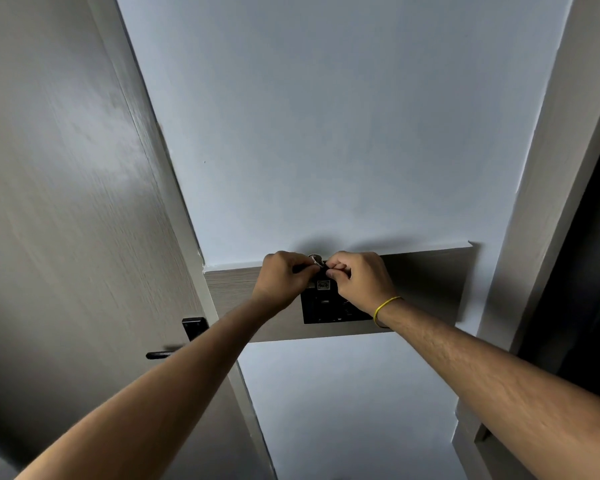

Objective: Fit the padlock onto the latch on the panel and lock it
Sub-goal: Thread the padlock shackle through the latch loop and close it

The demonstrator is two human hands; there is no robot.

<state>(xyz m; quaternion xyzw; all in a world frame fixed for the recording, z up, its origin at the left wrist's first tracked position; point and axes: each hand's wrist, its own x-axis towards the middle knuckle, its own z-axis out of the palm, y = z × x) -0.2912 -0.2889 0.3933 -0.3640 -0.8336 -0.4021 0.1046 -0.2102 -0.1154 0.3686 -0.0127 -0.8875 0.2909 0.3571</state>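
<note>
Both hands meet at the top edge of the wooden panel (413,282) on the wall. The left hand (284,278) and right hand (357,280) have their fingers (336,268) curled together around the padlock (316,260), of which only a bit of silver metal shows between them, above a black plate (326,308). The latch is hidden.

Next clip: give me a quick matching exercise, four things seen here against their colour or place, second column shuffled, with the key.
Column one:
1. wrist band
2. door handle
3. panel
4. silver ring

Column two:
A. wood-grain board on the wall
B. between the two hands
C. yellow
D. black, on the door at left

Pairs: 1-C, 2-D, 3-A, 4-B
</note>
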